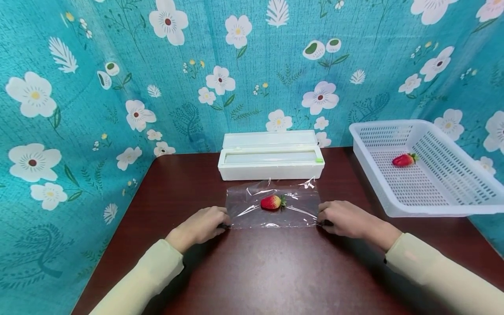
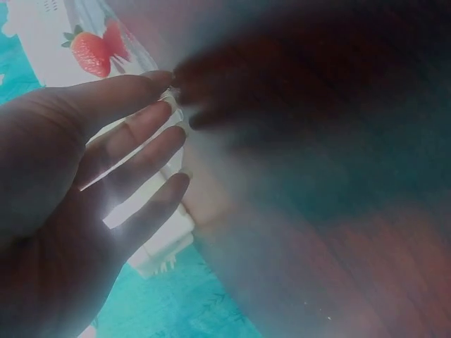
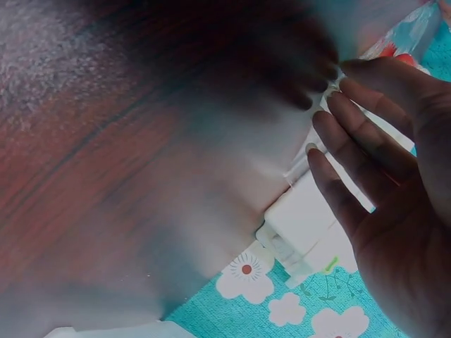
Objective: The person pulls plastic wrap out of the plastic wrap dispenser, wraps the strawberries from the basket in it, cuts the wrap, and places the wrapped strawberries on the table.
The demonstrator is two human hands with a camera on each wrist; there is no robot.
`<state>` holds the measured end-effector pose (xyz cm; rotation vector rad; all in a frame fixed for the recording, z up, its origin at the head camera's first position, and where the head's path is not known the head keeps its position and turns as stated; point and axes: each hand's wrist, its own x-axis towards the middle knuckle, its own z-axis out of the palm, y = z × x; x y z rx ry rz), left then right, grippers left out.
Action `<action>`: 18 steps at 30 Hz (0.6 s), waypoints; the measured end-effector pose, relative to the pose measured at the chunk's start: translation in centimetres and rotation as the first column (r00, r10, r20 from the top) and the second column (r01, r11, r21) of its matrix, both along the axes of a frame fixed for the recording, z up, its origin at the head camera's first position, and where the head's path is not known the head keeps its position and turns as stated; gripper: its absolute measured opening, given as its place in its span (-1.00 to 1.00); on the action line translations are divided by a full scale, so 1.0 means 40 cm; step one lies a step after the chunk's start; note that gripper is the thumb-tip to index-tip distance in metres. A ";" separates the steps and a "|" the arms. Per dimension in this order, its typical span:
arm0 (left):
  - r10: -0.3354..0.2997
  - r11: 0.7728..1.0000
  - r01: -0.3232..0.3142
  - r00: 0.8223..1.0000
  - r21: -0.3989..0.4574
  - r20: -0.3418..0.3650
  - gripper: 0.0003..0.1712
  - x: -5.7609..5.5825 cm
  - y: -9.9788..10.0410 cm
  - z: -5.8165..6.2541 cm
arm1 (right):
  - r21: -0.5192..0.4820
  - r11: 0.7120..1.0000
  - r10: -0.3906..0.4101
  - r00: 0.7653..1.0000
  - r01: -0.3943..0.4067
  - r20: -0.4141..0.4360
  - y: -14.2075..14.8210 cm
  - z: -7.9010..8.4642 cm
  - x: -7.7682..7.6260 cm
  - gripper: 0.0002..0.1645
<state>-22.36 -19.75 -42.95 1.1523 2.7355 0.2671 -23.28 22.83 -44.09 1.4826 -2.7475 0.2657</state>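
Observation:
A sheet of clear plastic wrap (image 1: 244,201) lies in front of the wrap box, and a red strawberry (image 1: 271,202) with yellowish top and green leaves rests on its middle. My left hand (image 1: 206,223) pinches the sheet's near left corner between thumb and forefinger; its other fingers (image 2: 151,165) are spread in the left wrist view. On the opposite side my right hand (image 1: 346,218) pinches the near right corner the same way. In the right wrist view the fingertips (image 3: 331,98) are right at the film's edge.
Behind the wrap stands a white wrap dispenser box (image 1: 271,172), lid raised, with a green slider (image 1: 319,160). A white perforated basket (image 1: 445,210) at the right holds another strawberry (image 1: 403,160). A floral turquoise curtain (image 1: 252,65) surrounds the dark wooden table (image 1: 252,271).

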 end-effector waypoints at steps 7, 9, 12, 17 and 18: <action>-0.027 1.000 0.028 0.996 0.008 -0.082 -0.84 -0.002 -0.002 -0.005 | -0.013 1.000 -0.006 1.000 0.006 -0.012 0.001 -0.007 -0.002 -0.81; -0.028 1.000 0.029 0.996 0.010 -0.088 -0.84 -0.004 -0.002 -0.007 | -0.017 1.000 -0.010 1.000 0.010 -0.010 0.002 -0.008 -0.003 -0.79; -0.025 0.999 0.026 0.997 0.019 -0.080 -0.82 -0.007 -0.002 -0.010 | -0.020 1.000 -0.014 1.000 0.014 -0.004 0.003 -0.008 -0.005 -0.78; -0.018 0.999 0.020 0.999 0.050 -0.039 -0.81 -0.009 -0.007 -0.009 | -0.045 0.998 -0.041 0.998 0.043 0.049 0.007 -0.002 -0.006 -0.77; -0.015 0.998 0.016 1.000 0.056 -0.028 -0.81 -0.009 -0.008 -0.009 | -0.048 0.997 -0.049 0.997 0.052 0.064 0.008 0.000 -0.006 -0.76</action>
